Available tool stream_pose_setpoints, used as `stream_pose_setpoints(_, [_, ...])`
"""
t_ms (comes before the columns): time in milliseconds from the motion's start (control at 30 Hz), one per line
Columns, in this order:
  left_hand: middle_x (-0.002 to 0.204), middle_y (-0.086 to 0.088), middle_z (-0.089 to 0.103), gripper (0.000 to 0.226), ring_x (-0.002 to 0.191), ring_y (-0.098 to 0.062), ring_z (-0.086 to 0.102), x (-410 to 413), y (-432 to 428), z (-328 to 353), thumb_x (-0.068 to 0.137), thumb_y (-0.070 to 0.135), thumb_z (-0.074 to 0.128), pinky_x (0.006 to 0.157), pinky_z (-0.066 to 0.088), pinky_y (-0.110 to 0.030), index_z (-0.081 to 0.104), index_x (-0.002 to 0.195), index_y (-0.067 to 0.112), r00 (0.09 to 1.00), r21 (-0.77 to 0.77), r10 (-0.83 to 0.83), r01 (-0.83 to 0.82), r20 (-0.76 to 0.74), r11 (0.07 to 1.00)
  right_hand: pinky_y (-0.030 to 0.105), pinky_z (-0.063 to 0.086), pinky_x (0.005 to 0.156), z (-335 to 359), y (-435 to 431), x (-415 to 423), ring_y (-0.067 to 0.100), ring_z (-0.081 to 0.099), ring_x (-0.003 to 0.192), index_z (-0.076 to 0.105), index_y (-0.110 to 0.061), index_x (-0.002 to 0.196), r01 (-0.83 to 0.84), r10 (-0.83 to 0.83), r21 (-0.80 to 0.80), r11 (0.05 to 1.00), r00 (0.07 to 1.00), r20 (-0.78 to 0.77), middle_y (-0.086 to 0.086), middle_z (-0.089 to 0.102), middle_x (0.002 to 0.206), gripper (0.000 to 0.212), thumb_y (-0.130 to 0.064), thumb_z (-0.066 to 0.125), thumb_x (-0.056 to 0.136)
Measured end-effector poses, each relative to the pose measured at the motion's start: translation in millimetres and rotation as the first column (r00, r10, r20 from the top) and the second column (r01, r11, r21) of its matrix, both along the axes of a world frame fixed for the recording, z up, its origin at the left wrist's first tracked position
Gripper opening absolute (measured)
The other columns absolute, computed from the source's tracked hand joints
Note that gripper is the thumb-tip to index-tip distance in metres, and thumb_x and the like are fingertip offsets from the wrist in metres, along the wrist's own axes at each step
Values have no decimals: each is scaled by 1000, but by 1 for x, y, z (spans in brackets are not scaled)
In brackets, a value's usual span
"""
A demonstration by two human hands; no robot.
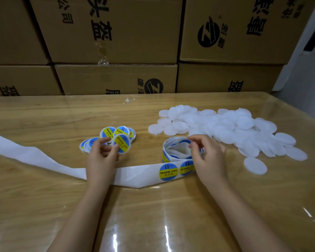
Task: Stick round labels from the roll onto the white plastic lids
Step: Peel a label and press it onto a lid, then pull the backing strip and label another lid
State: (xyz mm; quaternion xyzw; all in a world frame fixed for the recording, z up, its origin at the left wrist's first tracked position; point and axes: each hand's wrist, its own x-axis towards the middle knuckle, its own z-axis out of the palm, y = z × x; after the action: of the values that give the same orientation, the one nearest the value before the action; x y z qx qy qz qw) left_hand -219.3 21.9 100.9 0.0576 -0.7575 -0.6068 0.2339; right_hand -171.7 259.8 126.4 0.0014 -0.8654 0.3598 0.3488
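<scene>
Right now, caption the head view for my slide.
Left hand holds a labelled lid by the finished pile; right hand reaches to the soldering paste label roll, plain white lids beyond.

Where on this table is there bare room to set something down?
Bare: the near table in front of the strip, and the far left between strip and boxes. Crowded: white lids on the right; labelled lids and roll mid-table, left hand holding one.
</scene>
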Motion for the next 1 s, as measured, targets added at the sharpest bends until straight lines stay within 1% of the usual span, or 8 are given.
stream_pose_setpoints(67, [80,1,61,18,73,-24,64,-3,-7,-6,87,16,64,72,51,-40,50,97,18,991,-102,132,-129,24,986,28,25,86,-1,8,-1,18,57,79,66,-15,94,66,-66,-37,997,998,-15,-4,66,81,18,-1,56,89])
stream_pose_setpoints(267, [79,4,57,18,79,-22,57,-8,-12,-19,87,26,66,65,36,-31,53,84,13,961,-356,259,-211,93,910,51,41,95,-17,39,-16,22,58,96,62,-17,101,209,-210,-304,930,977,29,-2,64,97,20,-6,47,92])
stream_pose_setpoints(367, [99,-13,56,17,91,-32,56,-8,-11,-16,86,22,66,74,42,-37,64,85,5,957,-477,289,-244,20,844,40,44,93,-28,56,-24,23,56,106,58,-15,106,272,-241,-438,857,962,127,4,61,111,23,-5,40,94])
stream_pose_setpoints(433, [88,-17,60,20,83,-38,56,-6,-7,-15,88,16,64,67,43,-41,67,75,2,971,-617,228,-226,-78,754,32,43,90,-33,66,-28,24,54,109,56,-10,109,327,-274,-453,830,945,181,8,58,115,26,0,38,93])
stream_pose_setpoints(533, [71,-12,65,29,67,-37,58,0,-2,-15,83,19,55,57,42,-39,67,61,3,987,-830,133,-145,-86,539,32,40,93,-38,76,-32,25,49,116,55,-9,116,377,-297,-303,875,914,277,7,54,124,31,0,40,91])
stream_pose_setpoints(600, [73,-10,68,25,70,-36,61,2,1,-14,82,16,58,61,41,-40,69,63,6,987,-865,145,-131,-68,485,36,39,96,-41,77,-32,25,47,119,55,-12,122,327,-267,-155,932,911,314,5,53,129,35,-2,41,91])
stream_pose_setpoints(833, [90,-6,72,47,94,-28,66,6,7,-12,87,32,31,83,40,-44,72,75,11,993,-856,60,-114,-97,504,39,22,112,-41,67,-34,14,26,133,43,-39,137,-55,-26,187,981,914,406,-18,33,148,66,5,38,87])
stream_pose_setpoints(1000, [92,-2,71,44,88,-26,66,17,20,3,92,31,34,76,35,-40,72,84,11,969,-797,-47,-170,-241,580,36,21,105,-42,64,-34,12,28,132,37,-40,139,-52,-103,296,954,869,484,-15,41,143,49,-18,37,95])
